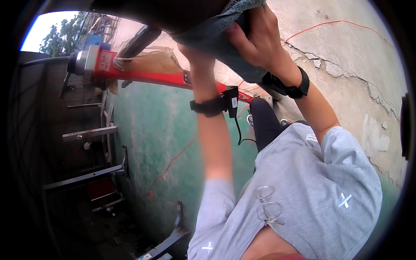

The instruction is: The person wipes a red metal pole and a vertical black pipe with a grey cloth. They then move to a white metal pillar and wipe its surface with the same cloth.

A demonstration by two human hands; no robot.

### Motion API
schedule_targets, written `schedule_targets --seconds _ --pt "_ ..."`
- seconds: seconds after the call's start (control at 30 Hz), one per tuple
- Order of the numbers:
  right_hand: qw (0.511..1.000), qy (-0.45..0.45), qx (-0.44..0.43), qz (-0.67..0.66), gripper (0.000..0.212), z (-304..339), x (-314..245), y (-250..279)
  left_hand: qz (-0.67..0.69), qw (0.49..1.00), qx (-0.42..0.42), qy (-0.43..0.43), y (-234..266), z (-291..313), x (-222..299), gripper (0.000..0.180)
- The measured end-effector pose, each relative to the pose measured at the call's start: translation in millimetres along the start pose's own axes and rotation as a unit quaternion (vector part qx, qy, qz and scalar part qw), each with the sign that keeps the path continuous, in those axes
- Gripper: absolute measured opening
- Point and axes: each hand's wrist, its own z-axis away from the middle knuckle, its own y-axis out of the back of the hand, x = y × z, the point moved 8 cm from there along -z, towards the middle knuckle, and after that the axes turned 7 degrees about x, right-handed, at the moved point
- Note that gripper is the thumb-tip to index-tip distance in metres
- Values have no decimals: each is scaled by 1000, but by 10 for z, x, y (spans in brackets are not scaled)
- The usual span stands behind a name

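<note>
Nearest, glasses (268, 211) hang at the neck of a grey shirt (312, 173); beyond, at the upper edge, the right hand (260, 39) grips a grey-blue cloth (216, 28) with its thumb pressed on it, beside a dark object (173, 13) too dim to make out. The cloth blocks the left hand (190, 51), so I cannot tell how its fingers stand. Underneath, the left forearm crosses a red beam (147, 77) partly wrapped in torn plastic (151, 61); farther off lie green floor (151, 108), cracked concrete (346, 86), an orange cord (342, 21), metal frames (86, 177) and trees (60, 39)
</note>
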Motion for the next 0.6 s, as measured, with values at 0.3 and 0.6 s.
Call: schedule_targets --seconds 0.3,0.6 --pt "996 -45 -13 -74 52 356 358 125 242 944 114 192 -92 671 -257 56" --pt "953 -295 -44 54 38 2363 1346 329 -122 977 101 141 -145 1855 -553 66"
